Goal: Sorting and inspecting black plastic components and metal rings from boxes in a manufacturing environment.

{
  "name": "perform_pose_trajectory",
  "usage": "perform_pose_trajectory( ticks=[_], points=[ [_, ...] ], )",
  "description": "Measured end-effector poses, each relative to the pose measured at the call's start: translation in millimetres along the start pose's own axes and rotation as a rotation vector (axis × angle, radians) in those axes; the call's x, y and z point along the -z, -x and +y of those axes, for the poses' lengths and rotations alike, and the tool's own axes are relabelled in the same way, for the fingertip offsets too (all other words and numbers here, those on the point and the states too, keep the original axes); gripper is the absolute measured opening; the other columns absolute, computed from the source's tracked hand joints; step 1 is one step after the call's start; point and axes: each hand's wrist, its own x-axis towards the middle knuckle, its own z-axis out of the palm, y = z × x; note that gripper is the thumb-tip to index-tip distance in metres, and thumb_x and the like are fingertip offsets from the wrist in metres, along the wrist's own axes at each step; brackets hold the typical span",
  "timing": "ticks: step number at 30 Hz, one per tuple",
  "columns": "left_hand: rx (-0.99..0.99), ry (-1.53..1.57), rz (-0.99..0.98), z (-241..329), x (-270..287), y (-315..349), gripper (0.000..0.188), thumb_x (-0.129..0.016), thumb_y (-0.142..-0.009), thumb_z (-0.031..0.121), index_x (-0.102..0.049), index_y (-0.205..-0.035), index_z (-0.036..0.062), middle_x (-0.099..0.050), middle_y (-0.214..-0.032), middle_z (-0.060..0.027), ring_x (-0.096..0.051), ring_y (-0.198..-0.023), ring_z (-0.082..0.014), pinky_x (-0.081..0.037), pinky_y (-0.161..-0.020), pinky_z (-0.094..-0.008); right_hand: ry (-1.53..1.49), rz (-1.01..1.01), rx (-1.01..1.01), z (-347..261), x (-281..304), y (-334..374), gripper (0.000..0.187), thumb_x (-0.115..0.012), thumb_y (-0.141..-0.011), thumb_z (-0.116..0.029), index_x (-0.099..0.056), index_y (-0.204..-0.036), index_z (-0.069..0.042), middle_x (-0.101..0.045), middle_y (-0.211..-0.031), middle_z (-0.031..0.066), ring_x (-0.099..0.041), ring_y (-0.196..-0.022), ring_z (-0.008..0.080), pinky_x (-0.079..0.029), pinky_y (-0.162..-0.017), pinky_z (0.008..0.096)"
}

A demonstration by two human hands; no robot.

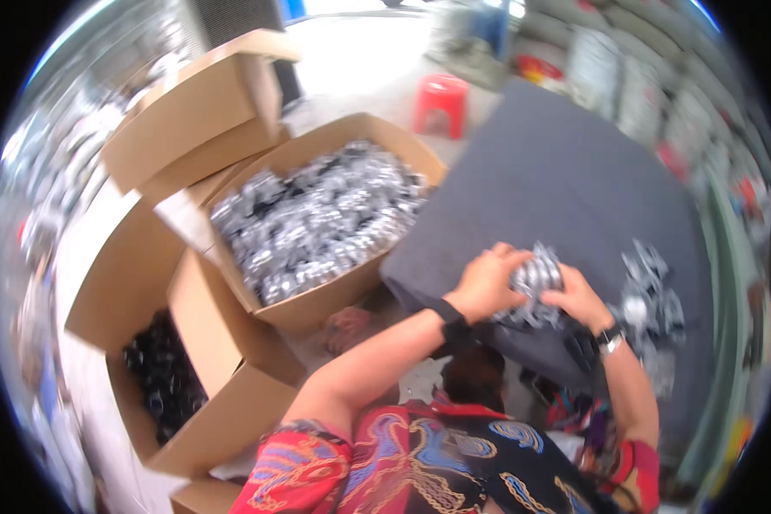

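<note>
Over the near edge of a table covered in grey cloth (557, 163), my left hand (487, 284) and my right hand (581, 300) close in from both sides on a bundle of shiny silver pieces (537, 274). The pieces sit side by side in a ribbed row; what exactly they are is too blurred to tell. More silver pieces (527, 317) lie on the cloth just under my hands. To the right of my right hand is a loose heap of similar silver-grey pieces (651, 287), with a small round white thing (634, 310) among them.
Left of the table, an open cardboard box (317, 306) is filled with similar silver pieces. Nearer left, another open carton (223, 420) holds black parts (164, 368). A further carton (188, 128) stands behind. Beyond the table are a red stool (441, 103) and stacked sacks (595, 73).
</note>
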Motion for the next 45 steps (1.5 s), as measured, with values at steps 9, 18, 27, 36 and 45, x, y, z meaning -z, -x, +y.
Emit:
perform_pose_trajectory(
  ticks=[9, 18, 27, 36, 45],
  points=[
    [-0.039, -0.021, 0.275, -46.4, 111.5, 8.9, 0.068, -0.080, -0.058, 0.009, -0.059, -0.122, 0.0113, -0.055, -0.118, -0.0166, -0.057, -0.108, -0.0344, -0.049, -0.092, -0.0388, -0.008, -0.144, 0.111, -77.2, -48.5, -119.8, 0.051, -0.071, -0.076, -0.007, -0.054, -0.123, 0.000, -0.061, -0.110, 0.0017, -0.056, -0.100, 0.0100, -0.047, -0.089, 0.0274],
    [0.090, -0.184, 0.480, -210.7, 255.7, 9.8, 0.065, -0.081, -0.060, 0.012, -0.060, -0.122, 0.0101, -0.055, -0.121, -0.0159, -0.058, -0.107, -0.0340, -0.048, -0.092, -0.0383, -0.036, -0.328, 0.189, -92.1, -152.9, -364.0, 0.031, -0.070, -0.074, -0.001, -0.061, -0.104, 0.000, -0.064, -0.091, 0.0005, -0.058, -0.083, 0.0074, -0.049, -0.075, 0.0251],
    [0.262, -0.167, 0.521, -400.2, 338.6, -5.6, 0.066, -0.082, -0.059, 0.010, -0.061, -0.121, 0.0087, -0.058, -0.117, -0.0115, -0.059, -0.108, -0.0279, -0.048, -0.094, -0.0343, 0.071, -0.288, 0.120, -47.8, -244.2, -564.1, 0.032, -0.068, -0.076, 0.002, -0.059, -0.107, 0.003, -0.064, -0.096, 0.0047, -0.060, -0.086, 0.0126, -0.048, -0.079, 0.0270],
    [0.328, -0.306, 0.481, -533.0, 380.3, -23.5, 0.067, -0.082, -0.059, 0.019, -0.061, -0.122, 0.0084, -0.059, -0.118, -0.0181, -0.055, -0.113, -0.0344, -0.044, -0.098, -0.0390, -0.034, -0.305, 0.074, 2.6, -294.0, -690.1, 0.025, -0.066, -0.080, -0.002, -0.058, -0.104, 0.000, -0.063, -0.093, 0.0043, -0.060, -0.082, 0.0113, -0.050, -0.073, 0.0255],
    [0.520, -0.911, 0.193, -574.5, 390.0, -12.0, 0.061, -0.074, -0.072, 0.036, -0.054, -0.130, 0.0274, -0.061, -0.108, -0.0063, -0.055, -0.111, -0.0264, -0.039, -0.088, -0.0550, 0.217, -0.326, 0.153, 59.5, -346.2, -748.9, 0.029, -0.063, -0.083, -0.010, -0.057, -0.108, 0.005, -0.062, -0.094, 0.0060, -0.056, -0.084, 0.0133, -0.046, -0.077, 0.0283]
  ],
)
